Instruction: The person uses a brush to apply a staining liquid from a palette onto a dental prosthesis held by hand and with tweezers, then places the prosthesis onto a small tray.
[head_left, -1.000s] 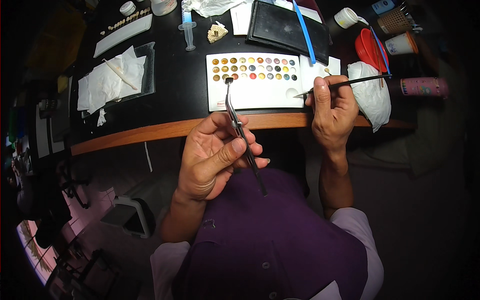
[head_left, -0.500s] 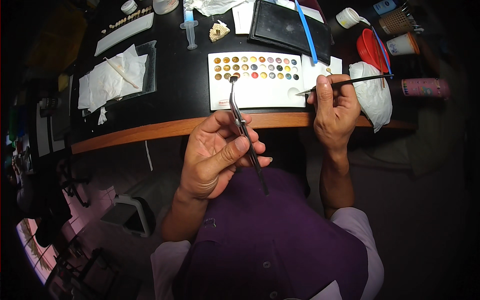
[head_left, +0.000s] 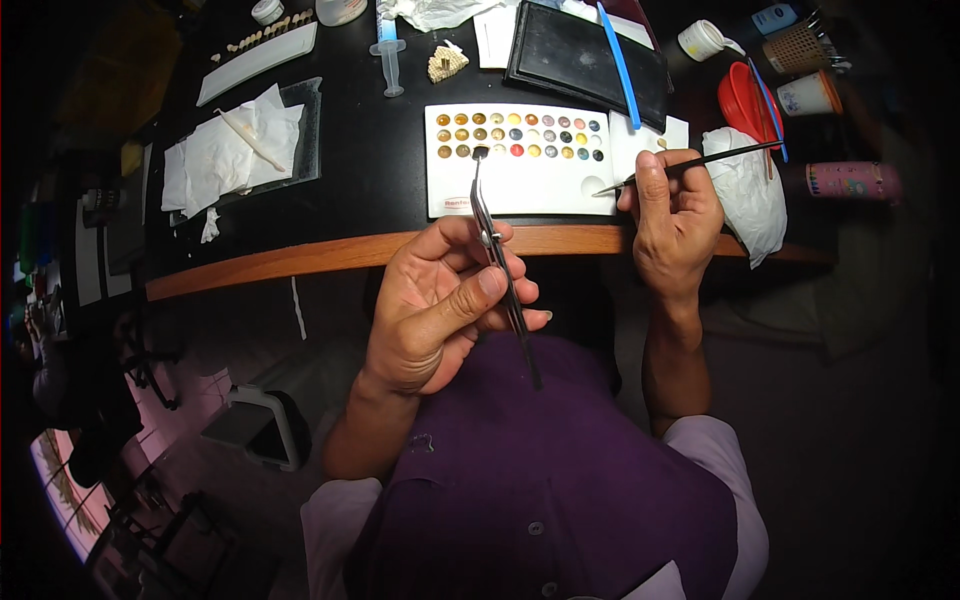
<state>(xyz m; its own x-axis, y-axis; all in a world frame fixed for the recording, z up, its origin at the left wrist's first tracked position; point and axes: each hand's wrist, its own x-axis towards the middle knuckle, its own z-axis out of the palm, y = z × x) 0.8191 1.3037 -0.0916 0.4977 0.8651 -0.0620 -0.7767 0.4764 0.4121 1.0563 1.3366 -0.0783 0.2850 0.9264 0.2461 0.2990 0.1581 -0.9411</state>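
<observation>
My left hand (head_left: 435,310) is closed around slim metal tweezers (head_left: 484,212), thumb and fingers pressing their middle. They point away from me, and a small dark piece at their tips is too small to name. Behind those tips lies a white palette (head_left: 520,190) with rows of round colour wells in browns, yellows, reds and greys. On the right, my right hand (head_left: 680,225) pinches a thin black paintbrush (head_left: 735,153) like a pen. Its fine tip is at the shallow round hollow (head_left: 592,186) near the palette's right end; whether it touches cannot be told.
Crumpled tissues (head_left: 210,155) lie on a glass plate at left, below a row of tooth-shaped tabs (head_left: 270,30). A syringe (head_left: 388,60), a beige model (head_left: 447,63) and a black box (head_left: 585,65) stand behind. A red bowl (head_left: 735,95) and white plastic bag (head_left: 745,205) are right.
The table and its things have shifted slightly right in view. Both hands keep their grips, and the brush tip stays by the hollow, a touch lower.
</observation>
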